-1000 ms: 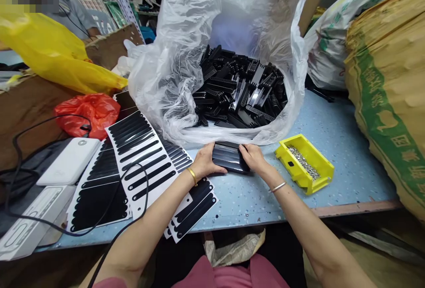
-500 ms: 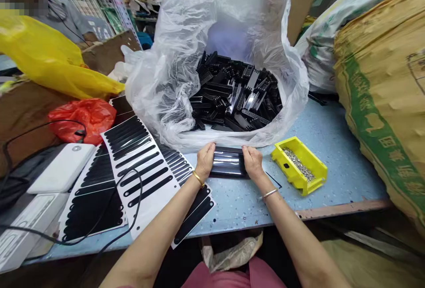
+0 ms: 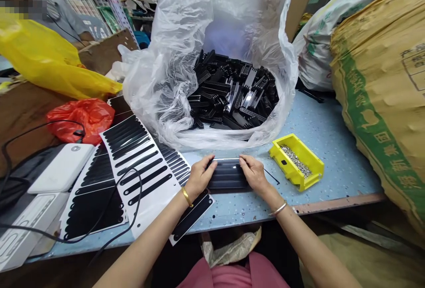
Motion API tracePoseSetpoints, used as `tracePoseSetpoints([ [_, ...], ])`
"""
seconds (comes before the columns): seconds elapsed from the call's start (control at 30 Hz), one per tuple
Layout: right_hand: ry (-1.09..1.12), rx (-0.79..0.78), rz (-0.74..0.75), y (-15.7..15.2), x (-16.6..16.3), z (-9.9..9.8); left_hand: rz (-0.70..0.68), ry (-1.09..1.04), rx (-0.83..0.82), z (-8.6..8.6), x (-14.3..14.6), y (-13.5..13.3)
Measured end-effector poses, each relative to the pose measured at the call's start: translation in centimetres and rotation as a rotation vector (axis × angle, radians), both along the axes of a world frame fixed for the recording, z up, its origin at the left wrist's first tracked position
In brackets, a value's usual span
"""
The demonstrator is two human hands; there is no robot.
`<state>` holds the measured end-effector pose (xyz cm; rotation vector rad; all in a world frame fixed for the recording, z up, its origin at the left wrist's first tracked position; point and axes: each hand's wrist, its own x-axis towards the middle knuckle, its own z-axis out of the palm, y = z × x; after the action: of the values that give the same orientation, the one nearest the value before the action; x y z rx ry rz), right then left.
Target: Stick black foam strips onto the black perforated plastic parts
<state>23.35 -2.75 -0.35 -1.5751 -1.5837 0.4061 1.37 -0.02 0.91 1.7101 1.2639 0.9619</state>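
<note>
Between my two hands is a row of glossy black elongated parts [image 3: 229, 175], lying side by side just over the tabletop. My left hand [image 3: 200, 176] is closed on the left ends, with a gold bangle at the wrist. At the right ends my right hand [image 3: 255, 174] grips with thumb and fingers; a silver bangle circles that wrist. Beyond them, a large clear plastic bag [image 3: 212, 140] gapes toward me, with a heap of similar black parts [image 3: 232, 91] inside. A thin black bent rod [image 3: 272, 176] lies by my right hand.
To the right, a yellow bin [image 3: 307, 184] holds small metal pieces [image 3: 298, 163]. Sheets of black strips [image 3: 146, 199] overlap at left, near a white box [image 3: 61, 168], a cable [image 3: 141, 186] and a red bag [image 3: 81, 120]. A big brown sack [image 3: 385, 80] leans at right.
Both hands have come a little nearer to me with the black parts. The row has tilted, so its ridged faces show more and the bright reflection has shrunk. The view has shifted slightly.
</note>
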Motion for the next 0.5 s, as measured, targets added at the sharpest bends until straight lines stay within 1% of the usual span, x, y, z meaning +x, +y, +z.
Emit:
tracePoseSetpoints([
  [0.07,-0.053,0.009,-0.001,0.2,0.9,0.9,-0.025,0.057,0.058,0.8,-0.8,0.3],
  [0.17,-0.192,0.025,-0.042,2.1,1.7,2.8,0.041,0.212,0.210,2.5,-1.2,1.8],
  [0.2,-0.264,-0.005,-0.047,3.1,1.8,3.4,0.060,0.286,0.248,3.1,-1.0,2.7],
  [0.23,-0.354,-0.078,-0.031,4.3,1.9,4.0,0.062,0.367,0.264,3.5,-0.8,3.7],
  [0.27,-0.456,-0.187,-0.004,5.4,1.8,4.4,0.041,0.460,0.259,3.8,-0.6,4.8],
  [0.33,-0.669,-0.456,0.099,7.8,1.8,4.8,-0.067,0.689,0.172,3.8,0.0,7.2],
  [0.37,-0.716,-0.522,0.120,8.9,1.8,4.8,-0.126,0.777,0.117,3.5,0.3,8.4],
  [0.43,-0.769,-0.585,0.122,10.8,2.1,4.5,-0.161,0.830,0.067,2.7,0.7,10.6],
  [0.5,-0.784,-0.591,0.086,12.4,2.4,4.1,-0.149,0.830,0.058,1.8,1.1,12.6],
])
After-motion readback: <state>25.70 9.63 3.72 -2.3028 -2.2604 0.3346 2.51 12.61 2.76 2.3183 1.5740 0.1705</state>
